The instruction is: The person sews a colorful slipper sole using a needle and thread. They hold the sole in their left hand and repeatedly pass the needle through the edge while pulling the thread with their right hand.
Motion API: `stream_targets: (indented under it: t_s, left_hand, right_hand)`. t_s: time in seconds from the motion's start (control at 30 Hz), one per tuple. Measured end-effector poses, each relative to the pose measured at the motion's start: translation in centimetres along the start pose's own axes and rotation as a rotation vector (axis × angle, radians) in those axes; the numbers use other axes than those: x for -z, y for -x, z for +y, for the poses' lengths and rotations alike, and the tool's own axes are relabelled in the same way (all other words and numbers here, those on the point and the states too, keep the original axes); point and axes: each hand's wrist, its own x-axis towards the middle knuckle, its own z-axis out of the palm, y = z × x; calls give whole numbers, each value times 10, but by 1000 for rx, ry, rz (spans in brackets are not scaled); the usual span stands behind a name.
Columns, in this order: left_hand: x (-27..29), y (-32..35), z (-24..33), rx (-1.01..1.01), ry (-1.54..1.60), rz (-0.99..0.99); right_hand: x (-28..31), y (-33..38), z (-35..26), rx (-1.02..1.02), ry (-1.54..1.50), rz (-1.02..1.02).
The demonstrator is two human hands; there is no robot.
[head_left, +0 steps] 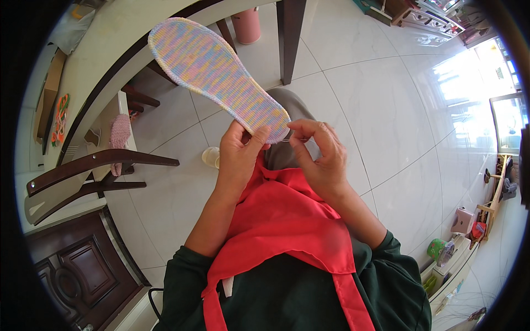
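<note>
Crocheted sole [216, 74] (pastel), heel gripped by left hand [238, 160], right hand [322, 157] pinching its edge

The person wears a dark green long-sleeved top, its sleeves pushed up so the cuffs bunch just below the elbows and both forearms are bare. Over the top lies a bright red apron [287, 220] of thin, smooth cloth that drapes in soft folds across the lap. A red strap [353, 300], flat and about as wide as a ribbon, runs down from the apron's edge on the person's right side, and another red band hangs at the left. A small white tab shows beside that left band. Grey trousers cover the knee beyond the apron. The hands, left [238, 157] and right [323, 160], are bare, with no gloves.
</note>
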Motion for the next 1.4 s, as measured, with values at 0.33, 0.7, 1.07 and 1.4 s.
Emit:
stream_targets:
  t_s: [0.33, 0.7, 1.07, 1.4]
  left_hand:
    - [-3, 1, 2, -23, -19, 7]
    - [-3, 3, 2, -35, -33, 10]
    - [-5, 3, 3, -52, -26, 9]
    - [-5, 3, 0, -68, -51, 2]
  right_hand:
    - [-3, 0, 4, 60, 103, 39]
    - [-6, 1, 6, 46, 111, 27]
    - [-7, 1, 6, 79, 130, 40]
    - [-9, -1, 1, 255, 285, 75]
